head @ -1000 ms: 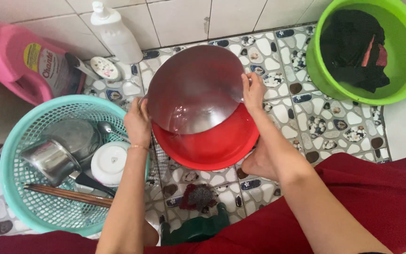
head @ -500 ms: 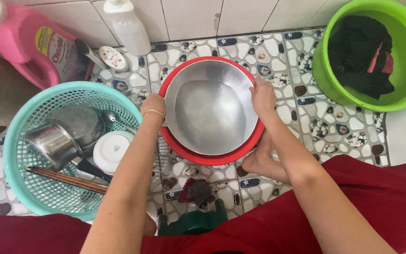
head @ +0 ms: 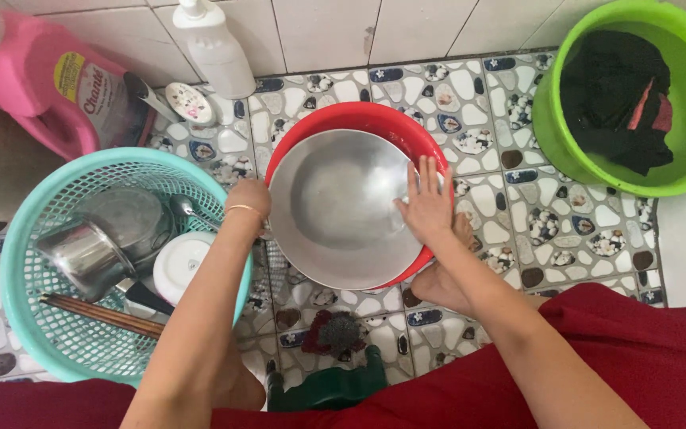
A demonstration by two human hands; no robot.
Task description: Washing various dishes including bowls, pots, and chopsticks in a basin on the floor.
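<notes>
My right hand (head: 426, 208) lies with fingers (head: 421, 176) spread flat inside the metal bowl (head: 335, 208). My left hand (head: 248, 199) curls its fingers over the bowl's opposite rim. The bowl sits tilted in the red basin (head: 391, 127). Beyond the left hand: a pink jug (head: 33, 83) with a yellow oval label and a white bottle (head: 214, 49). Left of it, a teal basket (head: 33, 318).

Pebble-patterned floor (head: 565, 230) under basins, basket
</notes>
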